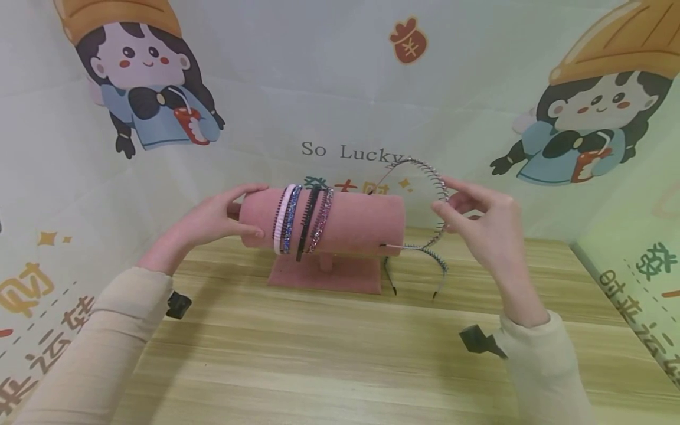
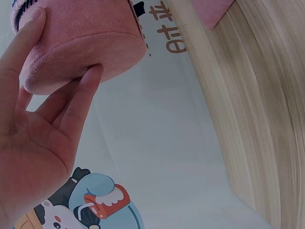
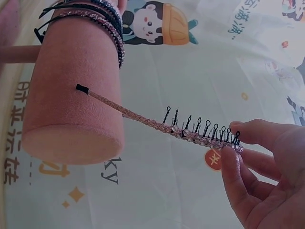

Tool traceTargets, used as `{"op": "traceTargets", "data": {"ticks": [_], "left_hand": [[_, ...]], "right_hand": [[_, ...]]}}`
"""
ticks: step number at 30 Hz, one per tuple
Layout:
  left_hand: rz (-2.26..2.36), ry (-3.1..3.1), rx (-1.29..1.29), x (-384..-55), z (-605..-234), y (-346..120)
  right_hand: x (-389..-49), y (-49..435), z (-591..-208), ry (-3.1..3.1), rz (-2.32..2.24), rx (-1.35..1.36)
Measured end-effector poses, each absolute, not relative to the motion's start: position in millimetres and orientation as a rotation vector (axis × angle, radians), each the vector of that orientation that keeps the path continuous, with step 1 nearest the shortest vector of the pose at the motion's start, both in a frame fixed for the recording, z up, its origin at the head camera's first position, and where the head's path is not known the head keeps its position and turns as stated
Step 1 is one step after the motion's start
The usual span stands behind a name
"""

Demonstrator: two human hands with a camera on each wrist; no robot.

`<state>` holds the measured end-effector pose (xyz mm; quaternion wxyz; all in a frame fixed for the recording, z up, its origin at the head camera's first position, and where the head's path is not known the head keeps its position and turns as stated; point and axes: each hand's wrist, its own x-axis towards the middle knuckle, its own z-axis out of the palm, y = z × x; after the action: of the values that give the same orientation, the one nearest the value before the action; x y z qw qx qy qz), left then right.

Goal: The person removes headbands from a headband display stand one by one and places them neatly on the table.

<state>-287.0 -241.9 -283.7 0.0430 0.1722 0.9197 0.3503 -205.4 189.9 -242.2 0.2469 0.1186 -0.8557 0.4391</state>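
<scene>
A pink velvet roll stand (image 1: 361, 221) stands on the table, its cylinder lying sideways. My left hand (image 1: 212, 217) grips the cylinder's left end; in the left wrist view the thumb lies along its side and fingertips press on the end face (image 2: 119, 57). Four headbands sit round the cylinder: pale pink (image 1: 278, 227), glittery blue (image 1: 289, 219), toothed black (image 1: 306, 219) and glittery pink (image 1: 321, 218). Between thumb and fingers, my right hand (image 1: 489, 224) pinches a crystal-studded headband (image 3: 198, 138) with dark looped teeth. Its black-tipped ends reach across the cylinder's right end.
Another toothed headband (image 1: 440, 260) rests on the wooden table (image 1: 329, 354) beside the stand's pink base (image 1: 297, 278). A printed cloth backdrop (image 1: 276, 77) rises behind and at both sides. Dark wrist-camera mounts (image 1: 476, 339) stick out near the sleeves.
</scene>
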Motion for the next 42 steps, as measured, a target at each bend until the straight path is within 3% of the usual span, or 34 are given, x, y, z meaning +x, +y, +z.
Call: {"op": "traceTargets", "data": {"ticks": [42], "left_hand": [[1.08,2.804,0.522,-286,-284,-241]], "right_hand": [[-193,203,-228,-2.288,1.126,0.365]]}}
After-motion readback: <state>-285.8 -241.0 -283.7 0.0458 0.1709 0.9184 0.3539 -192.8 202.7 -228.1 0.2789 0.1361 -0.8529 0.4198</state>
